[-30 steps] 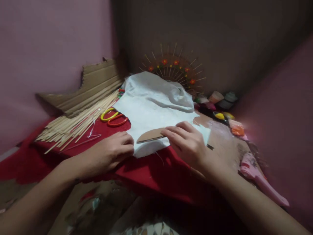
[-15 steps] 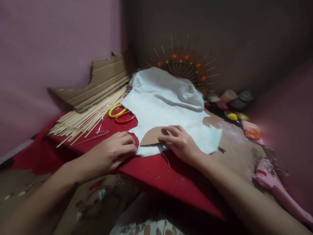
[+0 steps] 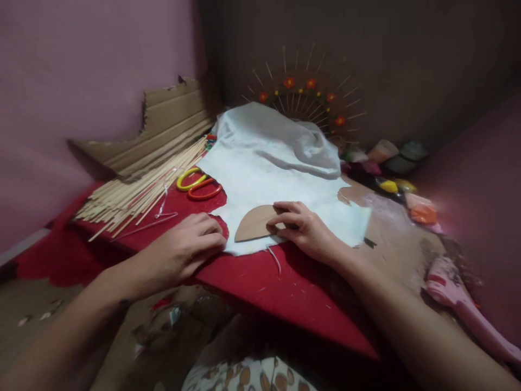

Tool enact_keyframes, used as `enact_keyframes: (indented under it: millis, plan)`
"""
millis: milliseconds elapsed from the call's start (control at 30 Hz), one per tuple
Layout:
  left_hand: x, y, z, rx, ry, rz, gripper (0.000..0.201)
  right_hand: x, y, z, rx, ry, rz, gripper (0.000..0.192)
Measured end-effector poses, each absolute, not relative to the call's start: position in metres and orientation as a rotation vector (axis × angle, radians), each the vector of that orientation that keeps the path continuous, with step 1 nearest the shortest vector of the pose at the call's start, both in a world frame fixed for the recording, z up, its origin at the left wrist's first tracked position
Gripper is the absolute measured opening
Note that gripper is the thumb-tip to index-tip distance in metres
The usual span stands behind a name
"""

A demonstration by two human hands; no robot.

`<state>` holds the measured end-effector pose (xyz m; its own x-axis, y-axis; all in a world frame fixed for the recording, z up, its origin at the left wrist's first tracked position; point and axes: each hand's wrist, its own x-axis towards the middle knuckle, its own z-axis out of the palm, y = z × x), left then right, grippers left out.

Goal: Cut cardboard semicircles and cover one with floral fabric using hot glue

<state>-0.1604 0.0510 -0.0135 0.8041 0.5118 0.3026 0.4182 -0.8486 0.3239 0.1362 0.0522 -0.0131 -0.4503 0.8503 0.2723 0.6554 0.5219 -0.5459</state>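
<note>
Cardboard half-circle now flat on the white cloth

The right hand (image 3: 303,231) has drawn back toward 6 o'clock, so more of the cardboard half-circle (image 3: 255,222) shows than a second ago; its fingers (image 3: 285,208) press together on the piece's 3 o'clock end, pinning it to the white cloth (image 3: 268,168). The left hand (image 3: 185,250) stays curled, fingers together, on the cloth edge at 9 o'clock, with the scissors (image 3: 199,185) beyond at 11 o'clock
</note>
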Motion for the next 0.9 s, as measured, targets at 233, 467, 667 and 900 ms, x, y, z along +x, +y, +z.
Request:
enact_keyframes:
  millis: [233,467,667,900]
  plan:
    - [-0.159,0.051,-0.011,2.775,0.745,0.479,0.017,0.138,0.055,-0.014,-1.232,-2.241,0.551,0.028]
    - [-0.158,0.049,-0.002,2.752,0.778,0.373,0.015,0.137,0.055,-0.012,-1.242,-2.256,0.581,0.031]
    - [-0.156,0.050,-0.002,2.747,0.770,0.379,0.013,0.138,0.055,-0.013,-1.235,-2.279,0.522,0.031]
    - [-0.158,0.049,0.000,2.713,0.800,0.307,0.012,0.138,0.053,-0.010,-1.273,-2.267,0.547,0.034]
